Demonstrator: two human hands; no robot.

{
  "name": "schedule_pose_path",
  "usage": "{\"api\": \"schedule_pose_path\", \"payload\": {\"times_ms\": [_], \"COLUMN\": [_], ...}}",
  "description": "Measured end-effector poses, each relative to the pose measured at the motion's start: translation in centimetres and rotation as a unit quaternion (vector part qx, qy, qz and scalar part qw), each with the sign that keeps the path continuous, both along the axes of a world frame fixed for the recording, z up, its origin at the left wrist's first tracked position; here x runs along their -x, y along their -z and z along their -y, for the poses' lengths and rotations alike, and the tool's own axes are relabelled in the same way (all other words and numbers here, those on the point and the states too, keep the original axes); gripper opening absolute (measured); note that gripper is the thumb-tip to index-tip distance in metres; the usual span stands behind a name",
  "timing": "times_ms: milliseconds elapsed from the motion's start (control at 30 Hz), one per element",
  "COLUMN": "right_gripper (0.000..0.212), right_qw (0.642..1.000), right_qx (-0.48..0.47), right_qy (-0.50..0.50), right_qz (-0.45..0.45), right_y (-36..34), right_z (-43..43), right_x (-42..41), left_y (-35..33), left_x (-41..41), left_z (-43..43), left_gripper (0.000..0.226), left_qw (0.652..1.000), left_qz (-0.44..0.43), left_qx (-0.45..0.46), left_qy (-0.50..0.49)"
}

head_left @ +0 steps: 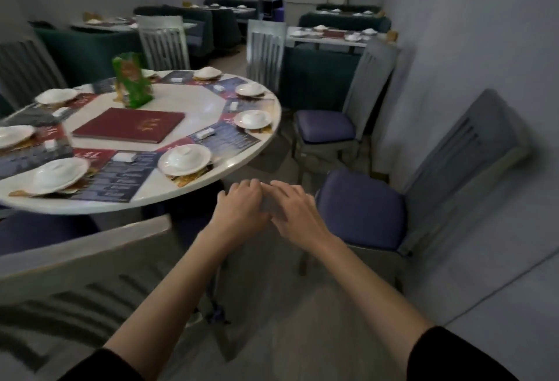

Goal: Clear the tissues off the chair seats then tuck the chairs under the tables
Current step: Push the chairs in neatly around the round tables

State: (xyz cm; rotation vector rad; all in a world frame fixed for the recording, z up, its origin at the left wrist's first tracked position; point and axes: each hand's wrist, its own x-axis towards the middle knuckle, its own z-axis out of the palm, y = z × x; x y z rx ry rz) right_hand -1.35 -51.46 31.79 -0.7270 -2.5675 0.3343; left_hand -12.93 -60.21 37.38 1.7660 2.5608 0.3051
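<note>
**Hands Met Between Bench and Chairs**

Grey walls and dark green booths (87, 45) framed the dining room. Up front we had the round white bench (187, 102), laid with covered white plates (184, 159) and printed placemats (121, 178). A red menu book (130, 125) lay flat at its middle, and a green packet (131, 81) stood upright behind it.

Our left hand (239, 209) and right hand (298, 214) were out over the floor (302, 305), just off the bench's near rim, fingertips touching! The left's fingers were curled under; the right's lay longer, only slightly bent. A pale blur (269, 208) sat between the two hands. It may have been a tissue, but we could not tell, so we could not say whether either grip was clenched on anything or loose.

On to the chairs: the near chair (360, 208) stood just right of our hands, purple seat facing the bench, slatted back close to the wall (469, 48), not tucked in. Beyond it the second chair (325, 125) stood the same way, apart from the bench rim too. At lower left, the pale slatted back of a third chair (84, 262) crossed the foreground, with its purple seat partly under the bench edge.
</note>
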Motion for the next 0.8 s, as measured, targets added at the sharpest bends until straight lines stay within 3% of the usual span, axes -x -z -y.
{"api": "schedule_pose_path", "payload": {"times_ms": [133,400,600,700,800], "right_gripper": [0.067,0.061,0.047,0.041,0.029], "right_qw": [0.991,0.924,0.881,0.863,0.864], "right_qx": [-0.046,-0.095,-0.022,0.088,0.114], "right_qy": [0.118,0.368,0.472,0.498,0.491], "right_qz": [0.046,0.053,0.002,0.007,0.003], "right_y": [-1.8,-7.4,-8.8,-8.8,-8.7], "right_z": [-9.0,-23.4,-33.1,-36.5,-38.0], "right_x": [-8.4,-23.8,-29.3,-30.9,-31.1], "left_y": [0.9,-1.3,-1.2,-0.1,0.7], "left_x": [-6.0,-21.9,-31.8,-34.9,-36.5], "left_z": [-10.5,-27.0,-37.1,-40.5,-42.7], "left_gripper": [0.065,0.086,0.097,0.096,0.091], "left_qw": [0.993,0.965,0.961,0.960,0.957], "left_qz": [0.038,0.059,0.100,0.137,0.160], "left_qx": [-0.011,-0.048,-0.053,-0.047,-0.040], "left_qy": [0.113,0.252,0.253,0.238,0.237]}}
